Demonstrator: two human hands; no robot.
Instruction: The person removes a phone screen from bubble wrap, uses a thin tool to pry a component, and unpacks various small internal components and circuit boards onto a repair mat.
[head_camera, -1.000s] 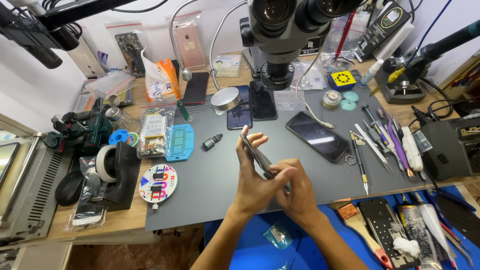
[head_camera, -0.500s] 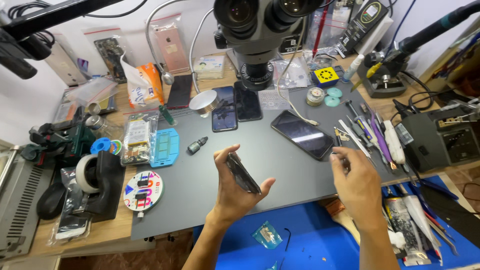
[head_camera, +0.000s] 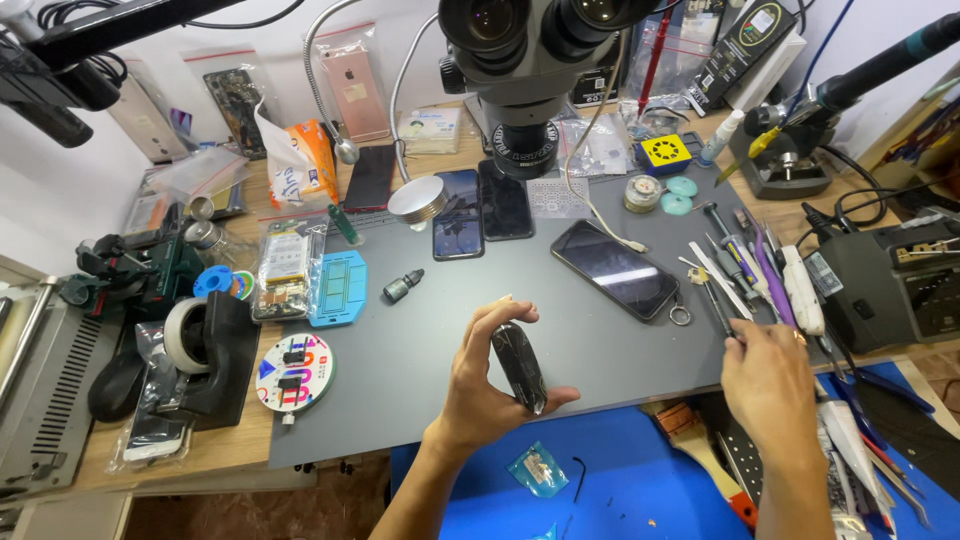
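- The left hand (head_camera: 485, 385) is cupped around a dark phone (head_camera: 519, 366), fingers curled over the far edge and thumb under the near end; the phone stands on its long edge, tilted, above the near part of the grey work mat (head_camera: 420, 370).
- The right hand (head_camera: 770, 385) is off to the right, back of the hand toward the camera, fingertips at the lower end of a row of hand tools (head_camera: 745, 270); its fingers are loosely bent, and whether it grips any tool cannot be told.
- The mat's near edge runs just below the left hand, with a blue cloth (head_camera: 620, 480) beyond it; a small clear bag (head_camera: 537, 468) lies on that cloth, just beside the left wrist.
- Bare mat lies to the left of the held phone and behind it, so open room is widest there.
- Farther back on the mat: a small dark dropper bottle (head_camera: 402, 286), two dark phones side by side (head_camera: 482, 208), and a larger phone with a cable (head_camera: 615, 268) set at an angle, near the right hand.
- The microscope head (head_camera: 540, 60) hangs above the back of the mat.
- To the left, a tape dispenser (head_camera: 205, 350), a round colourful disc (head_camera: 293, 372) and a blue tray (head_camera: 338, 288) crowd the mat's left edge.
- To the right, a dark station box (head_camera: 895, 285) stands behind the tools.
- A wooden-handled brush (head_camera: 700, 450) lies between the two forearms at the mat's near right corner.
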